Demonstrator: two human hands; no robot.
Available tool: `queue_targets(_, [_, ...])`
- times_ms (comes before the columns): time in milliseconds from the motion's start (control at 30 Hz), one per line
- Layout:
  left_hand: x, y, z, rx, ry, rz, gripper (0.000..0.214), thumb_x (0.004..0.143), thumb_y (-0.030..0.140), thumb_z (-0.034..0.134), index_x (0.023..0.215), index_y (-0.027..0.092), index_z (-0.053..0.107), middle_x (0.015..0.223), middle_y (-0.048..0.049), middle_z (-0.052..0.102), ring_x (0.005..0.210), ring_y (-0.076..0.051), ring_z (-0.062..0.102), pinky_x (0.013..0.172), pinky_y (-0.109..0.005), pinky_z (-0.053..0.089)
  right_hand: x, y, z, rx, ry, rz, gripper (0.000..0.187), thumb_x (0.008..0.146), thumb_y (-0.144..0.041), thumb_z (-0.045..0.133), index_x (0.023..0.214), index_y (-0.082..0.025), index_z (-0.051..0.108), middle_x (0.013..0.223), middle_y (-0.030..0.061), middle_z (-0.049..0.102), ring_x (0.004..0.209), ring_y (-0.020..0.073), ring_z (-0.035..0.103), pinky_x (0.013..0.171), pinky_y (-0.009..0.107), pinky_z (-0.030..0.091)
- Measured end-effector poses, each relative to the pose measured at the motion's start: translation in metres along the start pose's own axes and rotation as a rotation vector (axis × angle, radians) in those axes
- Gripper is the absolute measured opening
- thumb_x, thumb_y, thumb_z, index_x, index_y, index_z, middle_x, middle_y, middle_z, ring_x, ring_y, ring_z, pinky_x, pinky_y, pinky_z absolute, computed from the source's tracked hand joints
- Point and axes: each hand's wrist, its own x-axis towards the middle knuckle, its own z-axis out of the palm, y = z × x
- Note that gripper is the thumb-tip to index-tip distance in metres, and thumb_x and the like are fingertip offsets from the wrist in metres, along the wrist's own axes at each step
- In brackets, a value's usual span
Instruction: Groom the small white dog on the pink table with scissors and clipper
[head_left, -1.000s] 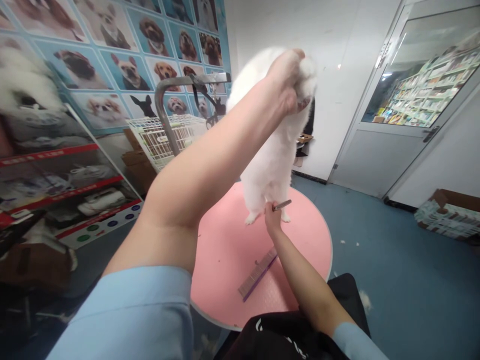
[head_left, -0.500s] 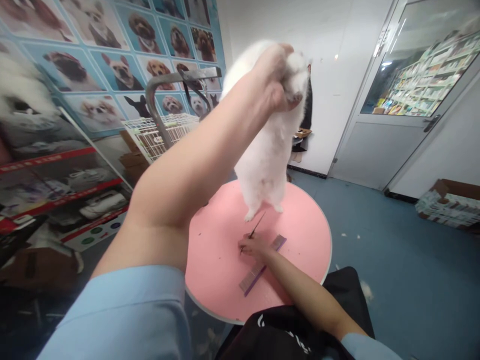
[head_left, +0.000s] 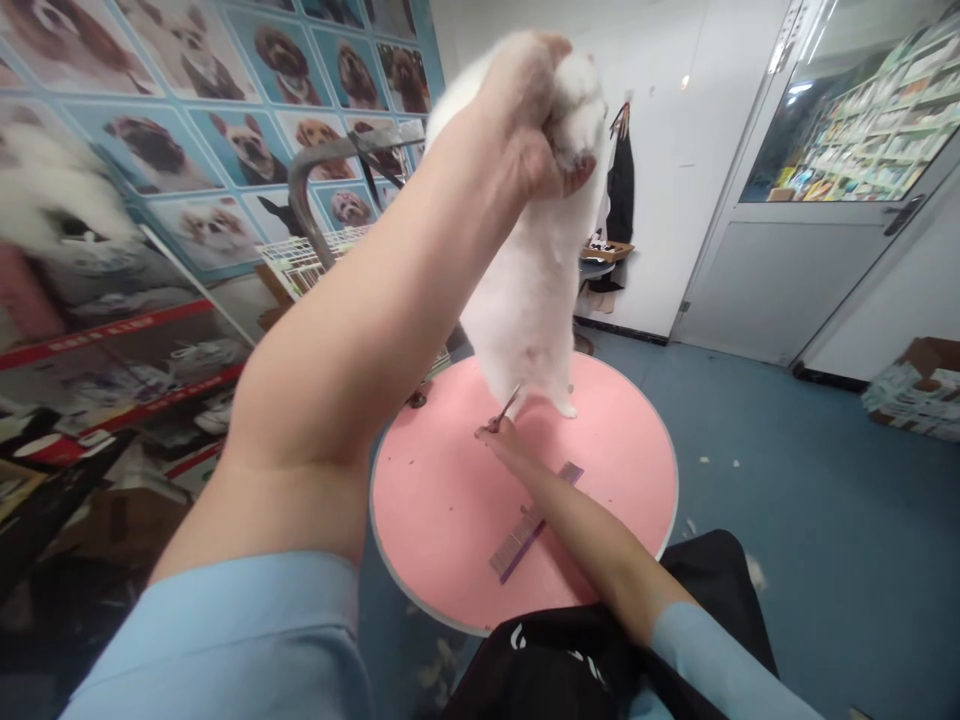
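Observation:
A small white fluffy dog (head_left: 529,300) stands upright on its hind legs on a round pink grooming table (head_left: 435,500). My left hand (head_left: 532,110) is raised high and closed around the dog's front paws. My right hand (head_left: 504,437) is low by the dog's hind legs, closed on a pair of scissors (head_left: 507,408) whose blades point up into the fur. A purple comb (head_left: 534,521) lies on the pink table, partly under my right forearm.
A metal grooming arm (head_left: 322,160) rises behind the table beside a white wire cage (head_left: 315,265). Dog posters cover the left wall above red shelves (head_left: 112,330). A door with a window (head_left: 817,150) is at the right, a cardboard box (head_left: 915,385) on the blue floor.
My right hand dropped from the hind legs to the table by the comb, then rose again with the scissors to the dog's hind legs. My left hand has lifted the paws slightly higher.

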Motion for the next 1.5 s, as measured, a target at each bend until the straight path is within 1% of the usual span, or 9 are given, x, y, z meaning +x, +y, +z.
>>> queue_targets(133, [0.0,0.001,-0.003,0.012,0.031,-0.008,0.026,0.096,0.023,0.044,0.071,0.017,0.048,0.069,0.0011,0.05,0.114,-0.02,0.063,0.093,-0.037,0.047,0.004,0.017,0.0,0.041,0.023,-0.057,0.031,0.065,-0.034,0.065,0.083,-0.024,0.042,0.076,-0.0038,0.051,0.072,0.0157,0.052,0.065,0.029,0.041])
queue_targets(333, [0.009,0.002,-0.011,0.001,0.036,-0.024,0.024,0.094,0.022,0.045,0.07,0.02,0.047,0.061,0.0015,0.049,0.104,-0.02,0.066,0.079,-0.035,0.047,0.01,0.015,-0.006,0.005,0.01,-0.096,0.031,0.063,-0.032,0.063,0.084,-0.025,0.041,0.078,-0.0043,0.048,0.073,0.0157,0.051,0.067,0.029,0.041])
queue_targets(467, [0.016,0.003,-0.014,-0.079,0.012,-0.055,0.028,0.087,0.016,0.048,0.064,0.028,0.037,0.051,-0.0011,0.048,0.115,-0.021,0.059,0.088,-0.041,0.043,0.012,0.015,-0.009,-0.008,0.007,-0.09,0.035,0.063,-0.035,0.065,0.087,-0.024,0.041,0.078,-0.0043,0.049,0.073,0.0157,0.051,0.067,0.029,0.041])
queue_targets(567, [0.019,0.003,-0.015,-0.145,0.007,-0.062,0.025,0.076,0.01,0.05,0.066,0.031,0.04,0.048,-0.0019,0.047,0.122,-0.023,0.054,0.095,-0.045,0.038,0.012,0.014,-0.01,-0.038,-0.007,-0.092,0.034,0.063,-0.033,0.064,0.088,-0.025,0.041,0.08,-0.0037,0.05,0.073,0.0161,0.052,0.067,0.03,0.042])
queue_targets(667, [0.018,0.003,-0.013,-0.145,0.004,-0.06,0.024,0.077,0.009,0.049,0.066,0.03,0.042,0.049,-0.0018,0.045,0.122,-0.022,0.054,0.098,-0.044,0.037,0.01,0.013,-0.011,0.018,-0.02,-0.129,0.034,0.064,-0.03,0.061,0.092,-0.024,0.043,0.08,-0.0031,0.052,0.075,0.0169,0.055,0.069,0.031,0.044])
queue_targets(833, [0.015,0.002,-0.01,-0.013,0.028,-0.009,0.027,0.093,0.02,0.044,0.067,0.016,0.046,0.058,0.0026,0.046,0.101,-0.018,0.066,0.087,-0.036,0.044,0.006,0.01,-0.012,-0.024,-0.02,-0.133,0.039,0.064,-0.032,0.067,0.095,-0.024,0.043,0.081,-0.0041,0.052,0.078,0.0168,0.056,0.074,0.032,0.045])
queue_targets(1100, [0.022,0.002,-0.014,0.022,0.012,-0.02,0.024,0.094,0.021,0.043,0.071,0.015,0.05,0.06,0.0043,0.047,0.064,-0.009,0.057,0.073,-0.028,0.042,0.004,-0.002,-0.014,-0.03,-0.058,-0.141,0.04,0.067,-0.03,0.068,0.098,-0.023,0.044,0.083,-0.0026,0.057,0.083,0.0184,0.06,0.079,0.034,0.047])
queue_targets(1333, [0.021,0.001,-0.015,-0.043,0.053,-0.027,0.019,0.087,0.009,0.045,0.07,0.013,0.05,0.063,0.0027,0.043,0.084,-0.01,0.063,0.068,-0.022,0.038,0.01,-0.009,-0.023,-0.14,-0.082,-0.214,0.041,0.067,-0.029,0.07,0.1,-0.024,0.046,0.082,-0.0032,0.057,0.081,0.0182,0.06,0.079,0.035,0.048])
queue_targets(1500, [0.022,0.001,-0.011,-0.053,0.035,-0.036,0.017,0.087,0.012,0.048,0.07,0.012,0.051,0.062,0.0023,0.045,0.094,-0.014,0.065,0.073,-0.024,0.042,0.019,-0.017,-0.025,-0.049,-0.066,-0.178,0.036,0.071,-0.021,0.064,0.101,-0.024,0.045,0.079,-0.0037,0.061,0.079,0.018,0.063,0.08,0.036,0.049])
